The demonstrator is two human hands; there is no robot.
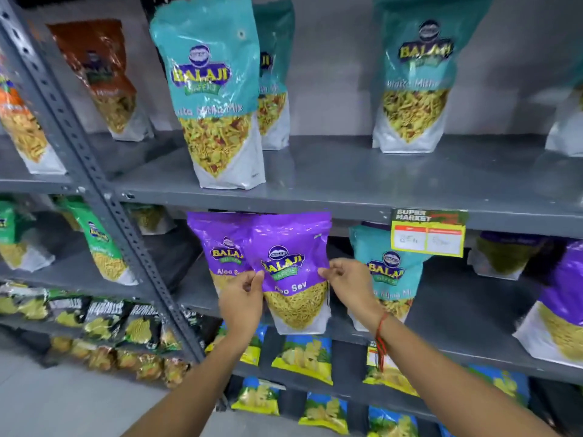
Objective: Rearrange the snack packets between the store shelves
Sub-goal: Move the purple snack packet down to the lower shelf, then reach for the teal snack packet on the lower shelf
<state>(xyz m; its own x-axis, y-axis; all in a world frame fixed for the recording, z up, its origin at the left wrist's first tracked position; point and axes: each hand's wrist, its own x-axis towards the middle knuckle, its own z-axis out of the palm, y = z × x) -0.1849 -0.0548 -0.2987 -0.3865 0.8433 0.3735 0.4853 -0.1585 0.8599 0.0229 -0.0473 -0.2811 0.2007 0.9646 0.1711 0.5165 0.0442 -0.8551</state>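
Both hands hold a purple Aloo Sev packet [293,272] upright at the front of the middle shelf [441,313]. My left hand [243,301] pinches its left edge, and my right hand [350,282] pinches its right edge. A second purple Aloo Sev packet [217,244] stands just behind it to the left. To the right on the same shelf stands a teal mix packet [388,272]. On the upper shelf [347,178] stand teal mix packets, one at the front left [211,99] and one further right [413,77].
A grey slotted upright [94,175] divides this rack from the left one, which holds orange, brown and green packets. A yellow price tag [427,231] hangs from the upper shelf edge. Blue and yellow chip bags [303,357] fill the lower shelves. Another purple packet [558,307] stands far right.
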